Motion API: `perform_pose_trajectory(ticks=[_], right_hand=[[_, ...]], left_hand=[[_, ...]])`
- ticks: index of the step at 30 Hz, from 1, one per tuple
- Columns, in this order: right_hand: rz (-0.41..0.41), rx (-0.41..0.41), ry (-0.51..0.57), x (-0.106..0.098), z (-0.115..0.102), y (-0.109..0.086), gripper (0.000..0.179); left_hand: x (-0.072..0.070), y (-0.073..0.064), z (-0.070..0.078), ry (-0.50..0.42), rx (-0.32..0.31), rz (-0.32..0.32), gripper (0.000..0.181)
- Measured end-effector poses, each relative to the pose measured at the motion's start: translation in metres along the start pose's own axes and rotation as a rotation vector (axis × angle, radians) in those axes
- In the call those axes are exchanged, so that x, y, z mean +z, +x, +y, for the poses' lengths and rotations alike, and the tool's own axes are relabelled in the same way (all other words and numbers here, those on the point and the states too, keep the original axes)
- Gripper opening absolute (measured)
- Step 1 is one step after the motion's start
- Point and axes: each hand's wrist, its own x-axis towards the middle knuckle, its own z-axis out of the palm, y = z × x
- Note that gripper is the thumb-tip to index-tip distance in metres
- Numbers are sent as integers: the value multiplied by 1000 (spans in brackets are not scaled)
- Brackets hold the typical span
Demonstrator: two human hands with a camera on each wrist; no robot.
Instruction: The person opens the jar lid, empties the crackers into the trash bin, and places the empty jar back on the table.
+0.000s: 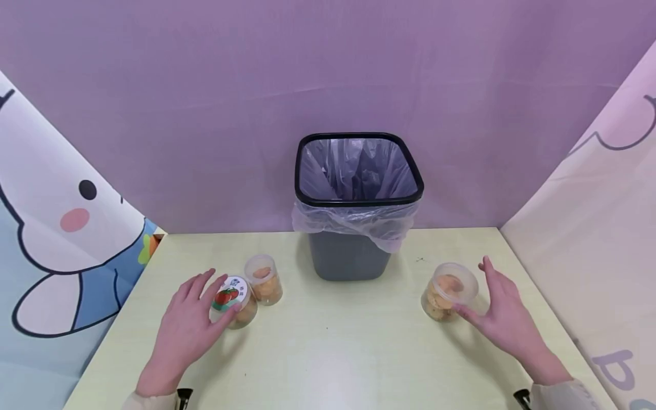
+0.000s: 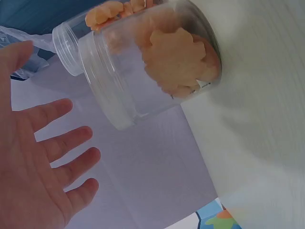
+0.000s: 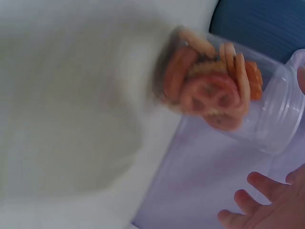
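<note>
On the left, a clear plastic jar [image 1: 245,312] with a printed lid [image 1: 230,293] stands upright, holding cookies [image 2: 176,62]. My left hand [image 1: 187,327] hovers around its near left side, fingers spread; the left wrist view shows a gap between them and the jar. Just behind it stands a smaller lidless clear container [image 1: 267,285] of orange-brown pieces. At the right, my right hand [image 1: 504,319] is beside another lidless clear jar [image 1: 450,291] of cookies [image 3: 209,93]. Its fingers are extended, with the thumb close to the jar's rim; whether it touches cannot be told.
A grey bin [image 1: 351,256] with a black rim [image 1: 359,202] and a translucent plastic bag liner stands at the table's back middle. Behind it hangs a purple cloth wall [image 1: 215,114]. Cartoon-printed cloths line both sides of the pale table [image 1: 333,341].
</note>
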Motion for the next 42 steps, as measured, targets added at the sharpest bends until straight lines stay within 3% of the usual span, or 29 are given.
perform_pose_trajectory(ticks=[5, 12, 15, 19, 24, 30, 37, 42], right_hand=[[2, 47, 163, 15, 3, -4, 120], [-38, 140, 309, 29, 4, -6, 116], [-59, 162, 383, 34, 4, -7, 108], [-61, 197, 481, 40, 3, -8, 95], [-76, 248, 587, 45, 3, -7, 91], [-86, 289, 660, 48, 3, -7, 91], [-74, 342, 676, 48, -1, -7, 89], [-74, 324, 662, 52, -5, -8, 91]], left_hand=[[0, -1, 4, -91, -34, 56, 53], [2, -3, 14, -228, -86, 246, 26], [1, -3, 23, -301, -75, 311, 18], [0, -2, 34, -400, -26, 334, 17], [4, 1, 46, -472, 2, 276, 18], [10, 4, 56, -581, 81, 183, 23], [18, 5, 68, -737, 106, 31, 36], [25, 3, 74, -810, 117, -50, 49]])
